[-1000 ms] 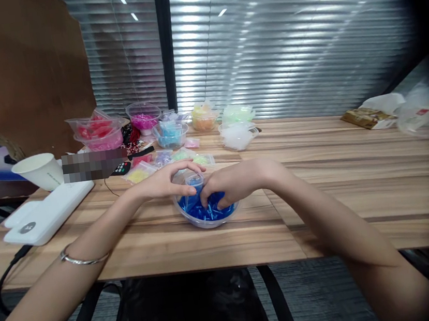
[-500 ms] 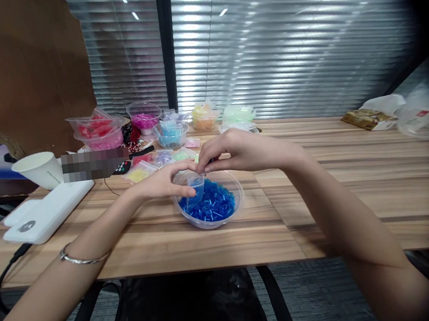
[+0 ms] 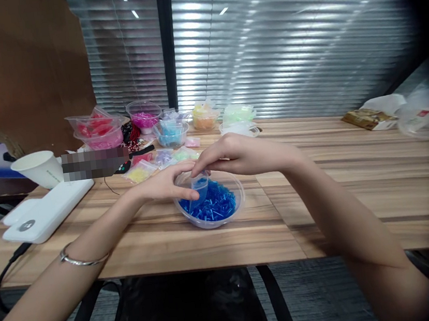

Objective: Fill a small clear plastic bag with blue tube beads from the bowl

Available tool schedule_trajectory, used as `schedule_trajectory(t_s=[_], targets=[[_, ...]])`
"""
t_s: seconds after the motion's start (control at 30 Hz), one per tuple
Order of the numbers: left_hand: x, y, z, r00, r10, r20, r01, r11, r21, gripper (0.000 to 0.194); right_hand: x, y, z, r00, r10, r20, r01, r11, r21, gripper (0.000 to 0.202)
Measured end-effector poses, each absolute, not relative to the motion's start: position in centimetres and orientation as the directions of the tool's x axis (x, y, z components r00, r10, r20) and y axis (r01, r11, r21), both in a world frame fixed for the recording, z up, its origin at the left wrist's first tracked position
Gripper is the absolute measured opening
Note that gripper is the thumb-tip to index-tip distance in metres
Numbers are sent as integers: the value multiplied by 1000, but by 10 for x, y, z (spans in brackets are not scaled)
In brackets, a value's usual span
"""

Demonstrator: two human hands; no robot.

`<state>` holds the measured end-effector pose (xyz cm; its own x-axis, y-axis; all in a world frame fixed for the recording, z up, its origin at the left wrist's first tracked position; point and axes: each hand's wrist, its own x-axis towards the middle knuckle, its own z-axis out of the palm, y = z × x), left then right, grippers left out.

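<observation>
A small clear zip bag (image 3: 200,190), looking bluish, is tilted over the left side of a clear plastic bowl (image 3: 241,201). Short blue tube-like pieces (image 3: 217,202) fill the bowl's bottom. My left hand (image 3: 166,183) is closed around the bag from the left, its thumb across the near side and its fingers behind. From the right, my right hand (image 3: 243,156) arches over the bowl with its fingertips pressed at the bag's top edge. Part of those fingertips is hidden, as is the far rim of the bowl.
Behind the bowl lie small bags of coloured pieces (image 3: 140,172). Farther back stand tubs with red (image 3: 97,130), magenta (image 3: 144,118) and light blue contents (image 3: 172,134). A paper cup (image 3: 39,169) and a white device (image 3: 54,211) are at left, a tissue pack (image 3: 369,118) at right.
My right fingers have shifted slightly left and flattened over the bag's top edge. The bag and my left thumb have moved a little to the right.
</observation>
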<state>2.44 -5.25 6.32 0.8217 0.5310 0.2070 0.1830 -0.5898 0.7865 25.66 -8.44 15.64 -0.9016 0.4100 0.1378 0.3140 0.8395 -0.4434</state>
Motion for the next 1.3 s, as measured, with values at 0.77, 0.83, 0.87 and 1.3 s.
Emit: schedule_trajectory(t_s=[0.77,0.83,0.87,1.3], targets=[[26,-54,64,833,521,183,141,-521,842,59,254,-87,156,-924,366,113,277,842,-464,34],[26,-55,64,831,528,178,141,-509,849,59,254,-87,157,-925,359,122,264,841,-473,35],[26,-55,64,830,530,174,139,-499,856,58,254,-87,157,-923,363,130,264,841,-472,36],[25,-50,60,800,583,144,133,-406,904,45,253,-89,157,-935,328,135,239,865,-442,31]])
